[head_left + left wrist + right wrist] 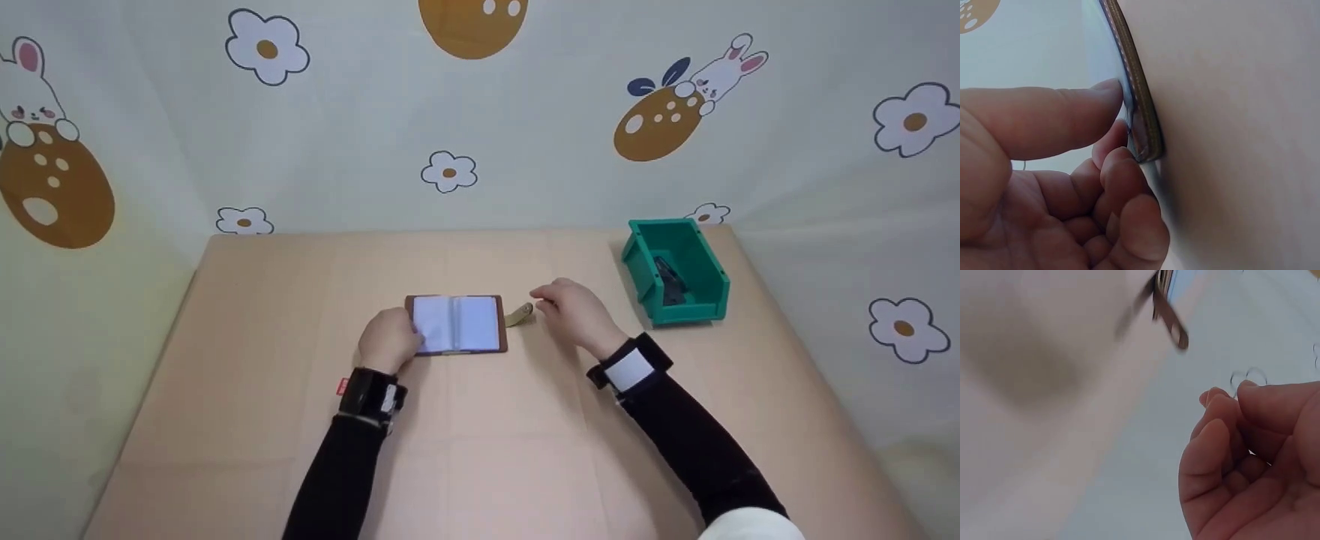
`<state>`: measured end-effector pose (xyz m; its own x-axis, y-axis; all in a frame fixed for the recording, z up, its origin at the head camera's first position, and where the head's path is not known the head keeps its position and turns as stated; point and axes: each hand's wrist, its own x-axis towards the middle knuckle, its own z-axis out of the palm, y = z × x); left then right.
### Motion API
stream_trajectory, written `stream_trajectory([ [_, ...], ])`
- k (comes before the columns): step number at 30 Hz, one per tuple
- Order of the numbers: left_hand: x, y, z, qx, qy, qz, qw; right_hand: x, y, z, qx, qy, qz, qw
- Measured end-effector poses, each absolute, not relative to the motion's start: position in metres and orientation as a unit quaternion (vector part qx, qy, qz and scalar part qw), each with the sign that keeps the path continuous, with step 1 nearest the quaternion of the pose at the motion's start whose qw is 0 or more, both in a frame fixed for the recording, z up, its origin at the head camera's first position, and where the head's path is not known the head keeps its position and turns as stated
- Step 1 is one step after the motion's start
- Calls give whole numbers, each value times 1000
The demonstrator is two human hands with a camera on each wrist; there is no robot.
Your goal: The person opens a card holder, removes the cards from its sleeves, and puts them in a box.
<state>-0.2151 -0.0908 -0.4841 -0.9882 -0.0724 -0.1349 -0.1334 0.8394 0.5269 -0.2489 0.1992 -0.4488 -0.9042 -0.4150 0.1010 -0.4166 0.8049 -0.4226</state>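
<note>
A small brown card holder [478, 324] lies spread on the table, its whitish-blue inner sleeves facing up. From its right edge a short strap [519, 315] with a snap sticks out, raised off the table. The left hand [389, 341] pinches the holder's left edge; in the left wrist view the thumb [1081, 115] presses on the sleeve side while fingers curl by the stitched brown corner. Just right of the strap is the right hand [576, 315], fingers loosely bent with nothing in them. The right wrist view shows the strap [1172, 323] apart from those fingertips.
A green bin [709, 296] stands at the back right of the table [247, 360], a dark object [670, 283] inside it. A pale curtain [360, 112] printed with flowers and rabbits hangs behind and along both sides.
</note>
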Motion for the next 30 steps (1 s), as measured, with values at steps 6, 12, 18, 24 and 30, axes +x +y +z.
stream_trajectory([
  [6,-215,-91,-483,-52,959,274,55,-244,175,-458,264,-943,203,-5],
  [12,-216,-90,-482,-60,959,271,62,-247,160,-468,309,-931,195,-11],
  [18,-217,-91,-483,-57,958,275,63,-250,153,-477,333,-926,176,5],
  [24,-217,-92,-483,-54,957,279,57,-251,151,-481,345,-924,165,5],
  [30,-217,-91,-483,-55,957,276,63,-251,150,-485,350,-924,155,1],
])
